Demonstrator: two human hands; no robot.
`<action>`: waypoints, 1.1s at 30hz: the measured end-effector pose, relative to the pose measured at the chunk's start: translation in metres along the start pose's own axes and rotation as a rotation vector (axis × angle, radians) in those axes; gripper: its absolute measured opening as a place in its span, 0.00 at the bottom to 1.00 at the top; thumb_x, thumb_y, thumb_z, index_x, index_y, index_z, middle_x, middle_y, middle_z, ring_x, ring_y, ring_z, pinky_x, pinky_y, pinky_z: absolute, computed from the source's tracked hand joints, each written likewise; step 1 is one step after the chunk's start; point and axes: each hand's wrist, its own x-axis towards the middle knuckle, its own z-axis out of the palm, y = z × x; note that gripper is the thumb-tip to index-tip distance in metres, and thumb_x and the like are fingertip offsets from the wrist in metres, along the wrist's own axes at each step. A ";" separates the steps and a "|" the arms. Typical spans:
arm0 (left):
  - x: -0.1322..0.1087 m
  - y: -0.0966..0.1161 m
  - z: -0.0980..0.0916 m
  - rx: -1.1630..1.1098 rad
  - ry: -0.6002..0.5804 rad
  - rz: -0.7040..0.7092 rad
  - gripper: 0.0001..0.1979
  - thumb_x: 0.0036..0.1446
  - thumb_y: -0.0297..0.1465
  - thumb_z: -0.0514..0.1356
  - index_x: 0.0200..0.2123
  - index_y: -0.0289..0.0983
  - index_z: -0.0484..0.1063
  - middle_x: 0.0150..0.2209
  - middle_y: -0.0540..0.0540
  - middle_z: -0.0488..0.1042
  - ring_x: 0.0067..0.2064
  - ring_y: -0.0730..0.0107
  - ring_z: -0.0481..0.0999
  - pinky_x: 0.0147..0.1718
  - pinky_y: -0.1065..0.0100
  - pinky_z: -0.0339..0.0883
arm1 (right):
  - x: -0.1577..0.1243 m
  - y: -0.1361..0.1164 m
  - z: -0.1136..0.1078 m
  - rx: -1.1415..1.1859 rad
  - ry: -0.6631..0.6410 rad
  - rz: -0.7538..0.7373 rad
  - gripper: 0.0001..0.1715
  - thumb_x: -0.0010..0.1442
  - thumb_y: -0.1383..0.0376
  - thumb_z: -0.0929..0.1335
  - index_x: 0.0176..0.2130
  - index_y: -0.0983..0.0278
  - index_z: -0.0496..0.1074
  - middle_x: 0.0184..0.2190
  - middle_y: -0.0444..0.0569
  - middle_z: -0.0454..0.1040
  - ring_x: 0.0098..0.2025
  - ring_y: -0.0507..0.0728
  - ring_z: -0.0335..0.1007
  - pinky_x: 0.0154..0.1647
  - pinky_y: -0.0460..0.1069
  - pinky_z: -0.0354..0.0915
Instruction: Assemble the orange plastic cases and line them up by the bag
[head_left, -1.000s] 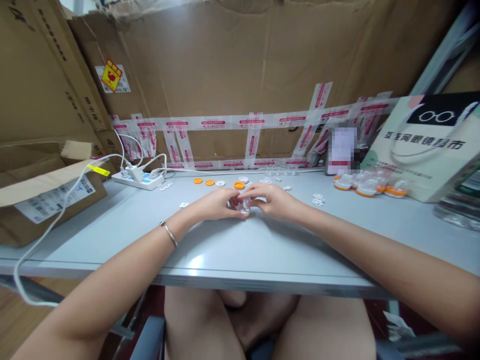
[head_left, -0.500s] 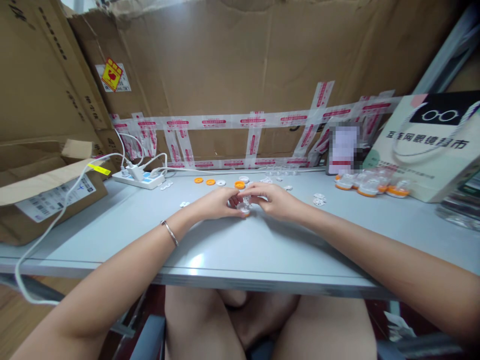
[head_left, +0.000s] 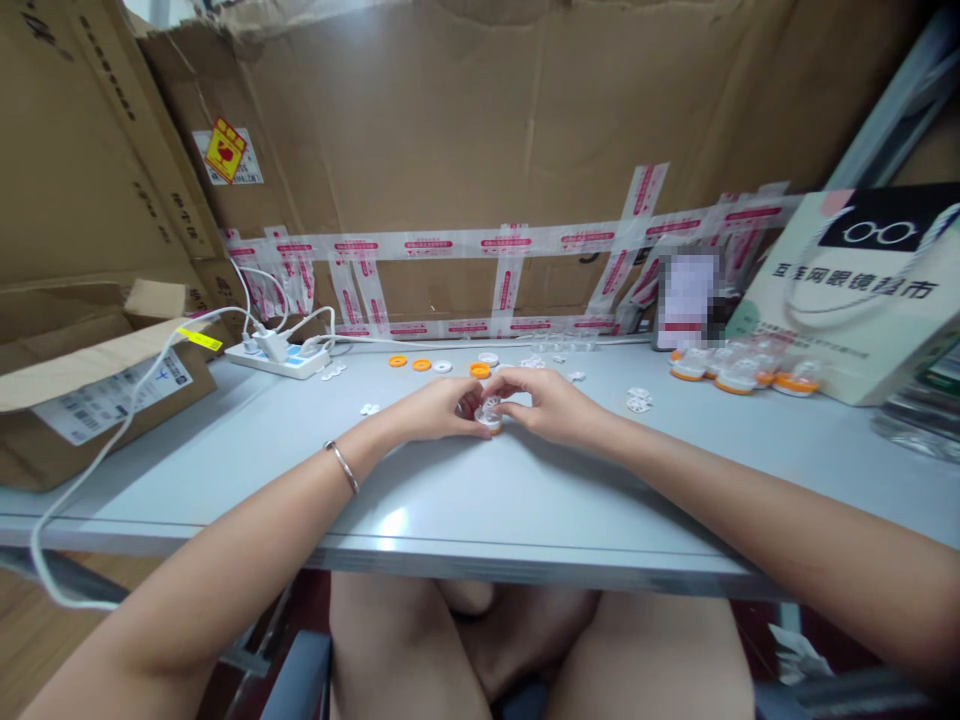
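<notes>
Assembly [head_left: 490, 424] of clear plastic with an orange base sits between the 2 hands, low at the desk [head_left: 517, 500] – contact below is hard to tell. The left hand [head_left: 442, 408] grips its side; the right hand [head_left: 546, 403] has a narrow grip on its upper part. It should prove light, stiff, slippery, perhaps brittle – best held by the base rim. Orange end down, it stands roughly upright, with no obvious long axis.
</notes>
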 end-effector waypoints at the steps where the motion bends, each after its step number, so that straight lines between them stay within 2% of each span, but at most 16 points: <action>1: 0.000 0.000 0.000 -0.007 0.001 -0.003 0.16 0.46 0.39 0.60 0.35 0.34 0.66 0.32 0.47 0.71 0.32 0.72 0.68 0.29 0.71 0.62 | 0.000 0.000 0.000 -0.004 0.001 -0.001 0.10 0.49 0.74 0.64 0.33 0.65 0.71 0.32 0.47 0.75 0.37 0.53 0.70 0.42 0.50 0.64; 12: 0.002 0.002 0.001 -0.048 0.012 -0.041 0.18 0.46 0.42 0.60 0.33 0.33 0.66 0.30 0.48 0.70 0.31 0.72 0.68 0.28 0.72 0.60 | 0.004 0.002 0.003 -0.025 0.009 0.072 0.10 0.45 0.75 0.65 0.30 0.65 0.72 0.30 0.48 0.76 0.34 0.54 0.71 0.38 0.48 0.65; 24: -0.001 0.005 0.002 -0.046 0.035 -0.054 0.17 0.45 0.41 0.60 0.32 0.33 0.67 0.28 0.49 0.68 0.29 0.73 0.66 0.26 0.73 0.58 | 0.005 -0.001 0.003 -0.055 0.000 0.006 0.08 0.45 0.74 0.66 0.27 0.65 0.73 0.29 0.47 0.76 0.34 0.55 0.71 0.38 0.50 0.64; 28: 0.000 0.003 0.004 -0.048 0.037 -0.039 0.18 0.45 0.42 0.59 0.33 0.33 0.67 0.26 0.50 0.67 0.28 0.74 0.66 0.25 0.74 0.58 | 0.005 0.002 0.003 -0.035 -0.012 0.037 0.08 0.46 0.74 0.66 0.29 0.66 0.73 0.30 0.48 0.76 0.33 0.54 0.71 0.38 0.49 0.65; 33: 0.000 0.001 0.005 -0.022 0.048 -0.041 0.17 0.46 0.41 0.59 0.32 0.32 0.68 0.27 0.49 0.69 0.28 0.74 0.66 0.25 0.74 0.58 | 0.003 -0.001 0.003 -0.002 -0.019 -0.030 0.09 0.48 0.70 0.66 0.33 0.66 0.74 0.32 0.49 0.76 0.35 0.53 0.71 0.39 0.49 0.65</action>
